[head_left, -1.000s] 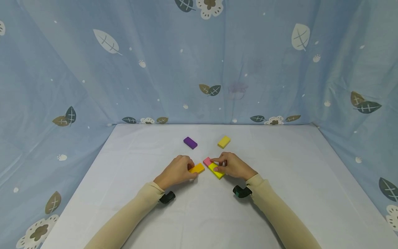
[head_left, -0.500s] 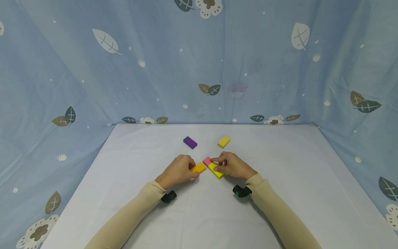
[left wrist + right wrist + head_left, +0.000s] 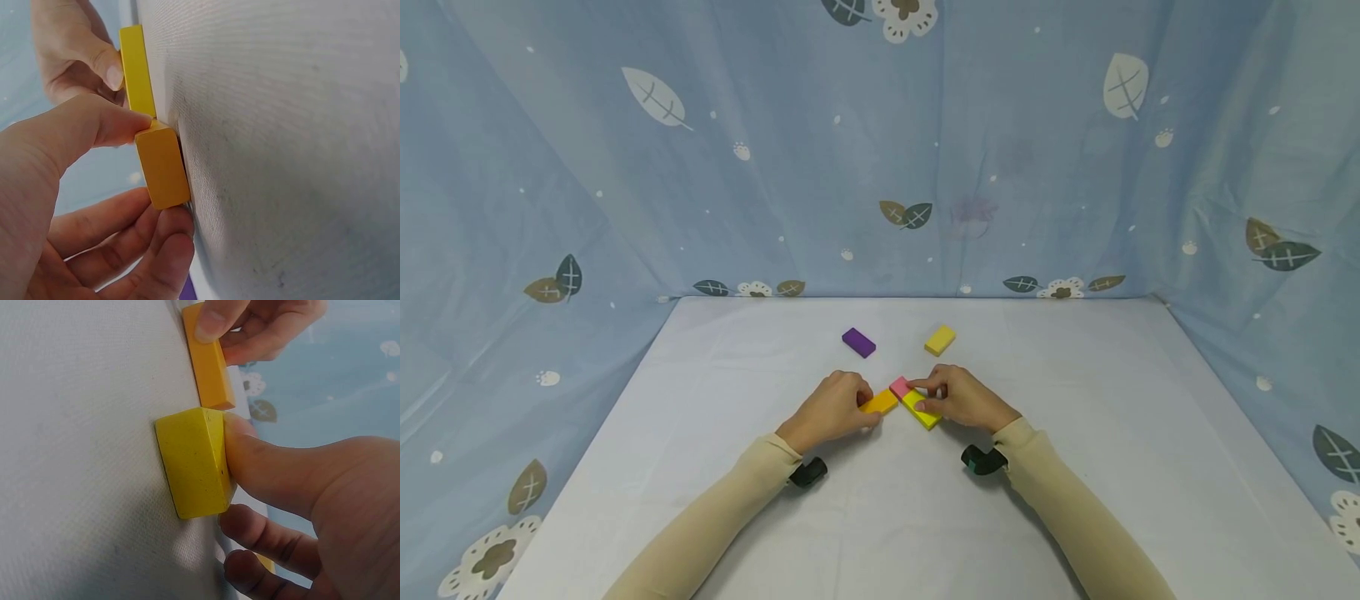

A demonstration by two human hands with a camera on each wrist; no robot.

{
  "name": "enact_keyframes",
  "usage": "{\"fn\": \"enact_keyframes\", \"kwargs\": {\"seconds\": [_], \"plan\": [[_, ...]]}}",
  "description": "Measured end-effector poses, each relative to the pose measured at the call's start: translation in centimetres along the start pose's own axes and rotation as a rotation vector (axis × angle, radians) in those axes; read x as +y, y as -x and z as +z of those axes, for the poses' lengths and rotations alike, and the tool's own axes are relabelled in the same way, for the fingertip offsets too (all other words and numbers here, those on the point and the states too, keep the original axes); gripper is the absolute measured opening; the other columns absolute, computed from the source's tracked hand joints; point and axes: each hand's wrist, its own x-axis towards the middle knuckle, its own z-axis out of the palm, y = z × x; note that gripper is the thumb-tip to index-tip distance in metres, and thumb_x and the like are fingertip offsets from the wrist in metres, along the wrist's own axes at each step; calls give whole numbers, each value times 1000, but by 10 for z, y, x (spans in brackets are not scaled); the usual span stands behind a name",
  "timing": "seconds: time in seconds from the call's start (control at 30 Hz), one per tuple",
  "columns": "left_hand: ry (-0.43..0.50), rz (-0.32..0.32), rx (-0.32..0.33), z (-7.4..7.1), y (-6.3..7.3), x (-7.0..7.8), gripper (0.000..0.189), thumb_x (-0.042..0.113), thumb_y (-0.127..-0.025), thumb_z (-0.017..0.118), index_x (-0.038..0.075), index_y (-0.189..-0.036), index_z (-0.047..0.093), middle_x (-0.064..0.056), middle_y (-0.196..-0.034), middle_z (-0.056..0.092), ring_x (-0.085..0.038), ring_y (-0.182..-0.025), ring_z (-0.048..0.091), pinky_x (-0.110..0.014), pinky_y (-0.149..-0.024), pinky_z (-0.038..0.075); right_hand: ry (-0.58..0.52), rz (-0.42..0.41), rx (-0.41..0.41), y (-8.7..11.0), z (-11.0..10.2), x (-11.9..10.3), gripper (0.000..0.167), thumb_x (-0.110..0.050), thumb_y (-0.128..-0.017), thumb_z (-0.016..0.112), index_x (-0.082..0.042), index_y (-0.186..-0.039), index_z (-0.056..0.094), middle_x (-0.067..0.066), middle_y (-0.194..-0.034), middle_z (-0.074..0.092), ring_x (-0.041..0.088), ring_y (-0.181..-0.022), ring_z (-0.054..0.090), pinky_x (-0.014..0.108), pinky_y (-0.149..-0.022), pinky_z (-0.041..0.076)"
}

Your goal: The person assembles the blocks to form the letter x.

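My left hand (image 3: 831,408) pinches an orange domino-like block (image 3: 882,402) between thumb and fingers, flat on the white cloth. In the left wrist view the thumb is on one side of the orange block (image 3: 164,169) and the fingers are on the other. My right hand (image 3: 958,400) grips a bright yellow block (image 3: 919,407), thumb on it. Its index fingertip is at a pink block (image 3: 900,387), set end to end with the yellow one. The orange block's far end stands right at this pair, at an angle to it.
Behind the hands lie a purple block (image 3: 859,342) on the left and a paler yellow block (image 3: 940,340) on the right. The white-clothed table (image 3: 1075,375) ends at a blue patterned curtain (image 3: 760,192).
My left hand has slid the orange block slightly right and away from me, up to the pink and yellow pair. The right hand has stayed in place.
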Motion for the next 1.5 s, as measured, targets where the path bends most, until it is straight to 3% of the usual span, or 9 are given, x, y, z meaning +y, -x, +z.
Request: {"fn": "enact_keyframes", "kwargs": {"seconds": [0.13,0.37,0.5,0.8,1.17,1.5], "plan": [[5,1,-3,0,-1,0,31,26,-82,84,0,-100,79,-6,-88,75,-12,-75,61,-31,-76,58,-3,13,4,0,-1,0,32,-13,-93,78,-7,-124,75,4,-87,65,16,-72,47,20,-58,37],[0,10,-1,1,-4,-1,30,26,-82,83,1,-98,79,-5,-86,74,-12,-73,61,-30,-74,57,-13,12,3,-2,-1,-1,8,-13,-92,79,-10,-98,82,7,-111,74,17,-74,45,20,-58,35],[0,16,2,1,-4,0,29,25,-81,83,1,-96,79,-5,-84,74,-11,-72,60,-29,-72,56,-9,5,4,-1,-1,-1,12,-13,-92,79,-8,-102,82,8,-107,73,17,-74,45,20,-57,35],[15,9,2,2,-4,-1,27,25,-81,84,2,-95,79,-3,-82,72,-11,-71,60,-28,-71,55,1,13,5,1,-1,-3,36,-13,-93,77,-7,-128,73,6,-88,65,17,-73,46,21,-59,37],[29,17,-8,0,-3,0,23,25,-82,85,5,-89,78,0,-77,69,-11,-69,57,-25,-65,50,20,17,4,1,-1,-4,38,-14,-94,77,-7,-131,71,4,-84,63,16,-73,47,21,-59,38],[46,15,-12,0,-3,-1,22,26,-81,85,5,-88,78,1,-78,71,-11,-69,58,-24,-64,51,5,21,8,1,-1,-4,31,-14,-92,78,-8,-123,76,4,-87,65,17,-74,46,21,-59,36]]}}
